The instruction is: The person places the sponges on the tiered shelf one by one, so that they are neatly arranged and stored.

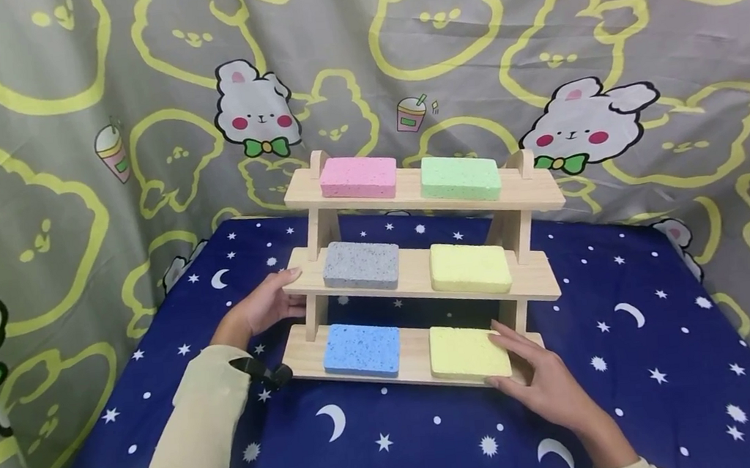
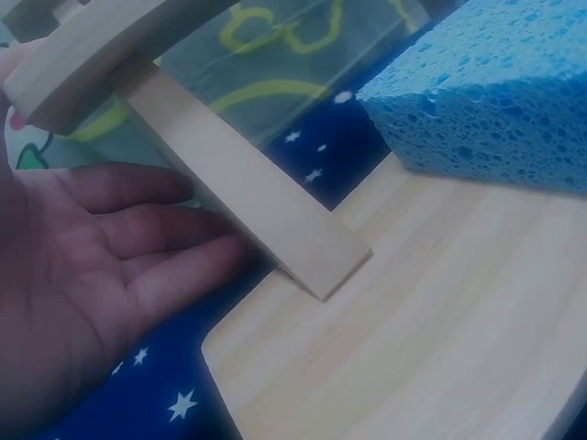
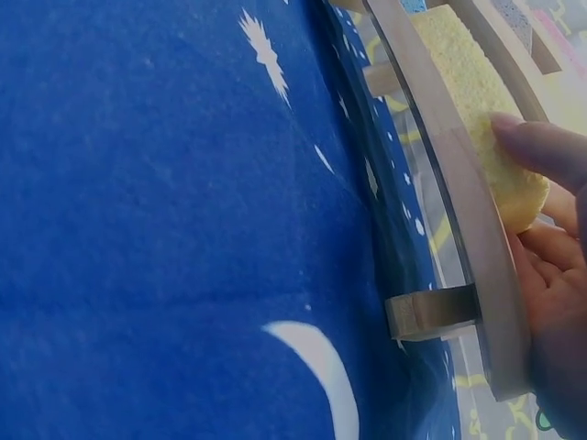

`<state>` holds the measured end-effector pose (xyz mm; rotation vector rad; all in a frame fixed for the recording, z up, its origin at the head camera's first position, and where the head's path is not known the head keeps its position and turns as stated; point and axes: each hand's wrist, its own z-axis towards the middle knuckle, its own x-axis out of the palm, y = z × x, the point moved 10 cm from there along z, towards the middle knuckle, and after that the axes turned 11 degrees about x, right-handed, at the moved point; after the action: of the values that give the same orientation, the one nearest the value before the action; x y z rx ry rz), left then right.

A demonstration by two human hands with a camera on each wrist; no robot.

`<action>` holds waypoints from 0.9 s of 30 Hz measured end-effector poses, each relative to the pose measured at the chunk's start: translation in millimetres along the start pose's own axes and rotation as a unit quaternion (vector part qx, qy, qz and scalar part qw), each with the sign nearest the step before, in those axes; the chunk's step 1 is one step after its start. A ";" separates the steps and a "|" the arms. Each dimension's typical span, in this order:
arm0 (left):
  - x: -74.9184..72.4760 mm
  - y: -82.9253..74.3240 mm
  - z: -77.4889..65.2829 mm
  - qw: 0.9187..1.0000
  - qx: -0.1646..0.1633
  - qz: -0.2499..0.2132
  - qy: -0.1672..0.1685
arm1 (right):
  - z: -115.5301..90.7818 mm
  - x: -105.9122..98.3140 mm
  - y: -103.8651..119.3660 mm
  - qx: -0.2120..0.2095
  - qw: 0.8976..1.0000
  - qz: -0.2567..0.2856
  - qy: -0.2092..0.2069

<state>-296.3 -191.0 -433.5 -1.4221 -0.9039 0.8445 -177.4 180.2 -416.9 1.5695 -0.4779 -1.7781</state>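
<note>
A three-tier wooden display rack (image 1: 412, 286) stands on the table, two sponges on each tier. My left hand (image 1: 264, 305) grips the left end of the middle tier, thumb at its edge; in the left wrist view its fingers (image 2: 174, 266) reach beside the upright. My right hand (image 1: 545, 382) pinches the right end of a yellow sponge (image 1: 466, 352) on the bottom tier, the thumb (image 3: 527, 142) against it. A blue sponge (image 1: 361, 350) lies left of it. Above are a grey sponge (image 1: 361, 266), another yellow sponge (image 1: 470, 267), a pink sponge (image 1: 358, 177) and a green sponge (image 1: 460, 178).
A dark blue cloth (image 1: 431, 442) with white moons and stars covers the table. Grey curtains (image 1: 346, 38) with yellow outlines and rabbit prints hang behind and at the sides. A black strap (image 1: 263, 371) sits at the left wrist, close to the bottom tier's left end.
</note>
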 end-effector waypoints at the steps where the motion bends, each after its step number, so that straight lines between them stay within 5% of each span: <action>1: -0.5 0.6 -0.6 1.000 -0.001 0.000 -0.003 | 0.0 0.7 -0.6 -0.001 1.000 0.001 0.002; 27: -1.9 2.8 0.9 1.000 -0.009 -0.006 -0.012 | 3.3 0.5 -4.3 0.013 1.000 0.007 0.008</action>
<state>-297.8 -192.4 -436.4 -1.4235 -0.9405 0.8482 -181.7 182.2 -419.5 1.5919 -0.5045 -1.7550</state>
